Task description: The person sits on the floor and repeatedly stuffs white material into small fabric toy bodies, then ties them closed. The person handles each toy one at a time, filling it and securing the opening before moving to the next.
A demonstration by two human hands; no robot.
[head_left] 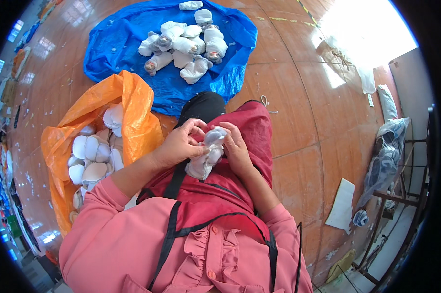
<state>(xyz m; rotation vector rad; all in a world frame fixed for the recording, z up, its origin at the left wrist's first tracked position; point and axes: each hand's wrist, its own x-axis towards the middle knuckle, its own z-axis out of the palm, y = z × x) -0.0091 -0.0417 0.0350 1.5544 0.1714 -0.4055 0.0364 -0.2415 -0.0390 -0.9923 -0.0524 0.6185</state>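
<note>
Above my lap, both hands are on a small white cloth bundle [203, 163] with a greyish, see-through-looking top; its exact kind I cannot tell. My left hand [185, 141] pinches the bundle's left side near the top, thumb and fingers closed on it. From the right, my right hand [235, 146] grips the grey upper end between thumb and fingers. The bundle's lower part hangs over my red apron [252, 124]. Beyond my knees, several similar white bundles [195, 70] with grey ends lie in a loose pile on a blue plastic sheet [108, 49].
Left of my legs stands an opened orange woven sack [139, 97] filled with several white and beige rounded pads [94, 172]. On the tiled floor at right are a white sheet [341, 202], a clear plastic bag with dark contents [386, 154] and a metal rack [401, 198].
</note>
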